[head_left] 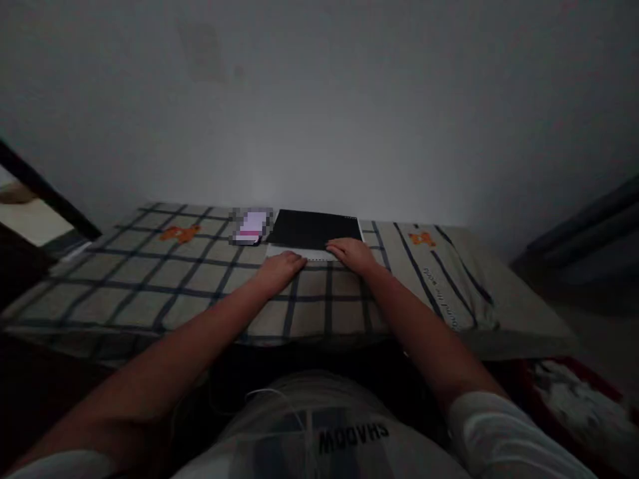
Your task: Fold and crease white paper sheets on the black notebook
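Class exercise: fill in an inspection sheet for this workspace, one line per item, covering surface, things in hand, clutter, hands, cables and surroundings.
Surface: checked cloth with orange motifs, over a flat top.
Things in hand: black notebook lying flat at the far edge, white spiral-punched page showing at its near side.
Clutter: small pink-and-white item, blurred, left of the notebook.
Hands: left hand flat on the cloth by the page's edge; right hand resting on the page; fingers holding nothing.
Cables: thin white cord over the lap.
Surroundings: plain grey wall; dim light.

Dim room, bare pale wall [319, 100] behind a plaid-covered bed [150, 279], dark rail [44, 193] at left.
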Available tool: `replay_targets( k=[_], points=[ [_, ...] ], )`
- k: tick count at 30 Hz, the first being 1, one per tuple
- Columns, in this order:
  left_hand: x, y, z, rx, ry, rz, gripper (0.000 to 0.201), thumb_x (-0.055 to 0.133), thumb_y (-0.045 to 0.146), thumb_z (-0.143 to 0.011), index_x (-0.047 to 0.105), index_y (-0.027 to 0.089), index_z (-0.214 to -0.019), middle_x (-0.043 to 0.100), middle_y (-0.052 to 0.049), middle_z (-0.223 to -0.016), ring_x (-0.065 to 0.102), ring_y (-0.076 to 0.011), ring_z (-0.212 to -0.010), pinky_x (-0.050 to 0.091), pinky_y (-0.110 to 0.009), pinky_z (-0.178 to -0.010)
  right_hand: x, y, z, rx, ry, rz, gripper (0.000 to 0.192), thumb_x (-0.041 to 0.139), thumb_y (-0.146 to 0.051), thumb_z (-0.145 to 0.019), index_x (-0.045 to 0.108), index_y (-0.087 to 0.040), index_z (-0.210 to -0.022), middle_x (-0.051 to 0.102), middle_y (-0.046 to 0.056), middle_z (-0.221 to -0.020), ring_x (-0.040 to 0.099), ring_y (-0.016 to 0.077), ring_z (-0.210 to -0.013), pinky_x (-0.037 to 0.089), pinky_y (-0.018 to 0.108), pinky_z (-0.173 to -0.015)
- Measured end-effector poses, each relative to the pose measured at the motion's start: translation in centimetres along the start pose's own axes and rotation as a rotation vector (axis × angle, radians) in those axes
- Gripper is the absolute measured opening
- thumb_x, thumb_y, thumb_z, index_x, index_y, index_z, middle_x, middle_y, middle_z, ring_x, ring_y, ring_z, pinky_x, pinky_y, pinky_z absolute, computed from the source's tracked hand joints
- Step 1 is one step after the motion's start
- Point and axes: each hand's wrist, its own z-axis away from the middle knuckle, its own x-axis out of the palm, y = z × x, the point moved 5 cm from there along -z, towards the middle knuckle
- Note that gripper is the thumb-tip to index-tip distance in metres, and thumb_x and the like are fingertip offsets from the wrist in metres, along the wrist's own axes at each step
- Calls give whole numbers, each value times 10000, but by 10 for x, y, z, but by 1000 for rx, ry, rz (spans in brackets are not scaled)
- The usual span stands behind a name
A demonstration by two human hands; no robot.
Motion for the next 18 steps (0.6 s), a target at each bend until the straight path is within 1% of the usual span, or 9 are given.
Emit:
replay_targets(
  k=[4, 9, 14, 18],
  points=[
    [-2, 4, 3, 42, 15, -5, 340, 497, 145, -899, 565, 173, -1231, 652, -89, -1111, 588, -219, -1013, 490, -305, -793, -1, 0, 2, 13, -11, -4, 376, 419, -432, -950, 677, -230, -1134, 671, 10, -1183, 596, 182, -1130, 459, 310, -958],
    [-7, 7, 2, 86, 88, -36, 293, 498, 167, -900, 586, 167, -1179, 655, -97, -1028, 581, -236, -935, 482, -339, -747, 2, 2, 3, -32, -12, -25, 353, 485, -421, -922, 688, -207, -1116, 674, 43, -1176, 583, 193, -1155, 445, 325, -986],
    [-8, 7, 0, 74, 107, -31, 268, 486, 167, -904, 600, 157, -1146, 654, -94, -958, 575, -232, -891, 471, -329, -702, 9, 7, 1, -60, -77, -52, 300, 581, -385, -871, 708, -205, -1074, 654, 75, -1210, 577, 208, -1164, 434, 345, -994],
    [-10, 7, 1, 65, 111, -4, 265, 485, 173, -905, 606, 169, -1141, 651, -92, -995, 563, -231, -930, 475, -323, -716, 6, 7, 1, -61, -54, -88, 278, 593, -400, -863, 714, -223, -1041, 666, 75, -1175, 578, 207, -1134, 432, 366, -963]
  ],
)
